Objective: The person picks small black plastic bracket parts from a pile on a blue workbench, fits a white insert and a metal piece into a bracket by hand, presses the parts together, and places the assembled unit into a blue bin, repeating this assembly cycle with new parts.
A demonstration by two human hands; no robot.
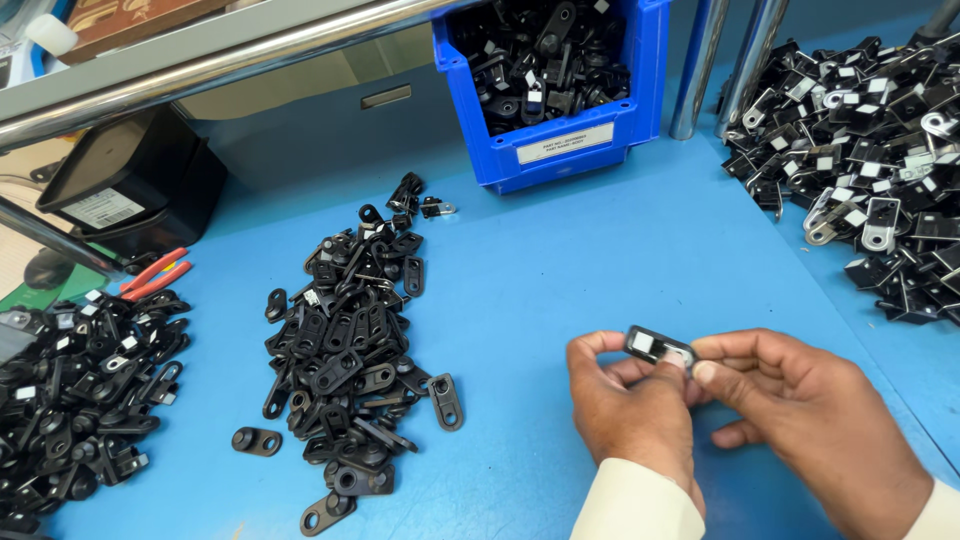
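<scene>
My left hand and my right hand meet low and right of centre over the blue table. Between their fingertips they pinch one small black plastic part with a white square patch and a metal end. Both thumbs and forefingers grip it from either side. White sleeve cuffs show at the bottom edge.
A pile of flat black link-shaped parts lies in the middle. More black parts are heaped at the left edge and at the far right. A blue bin full of parts stands at the back. Red-handled pliers lie at left.
</scene>
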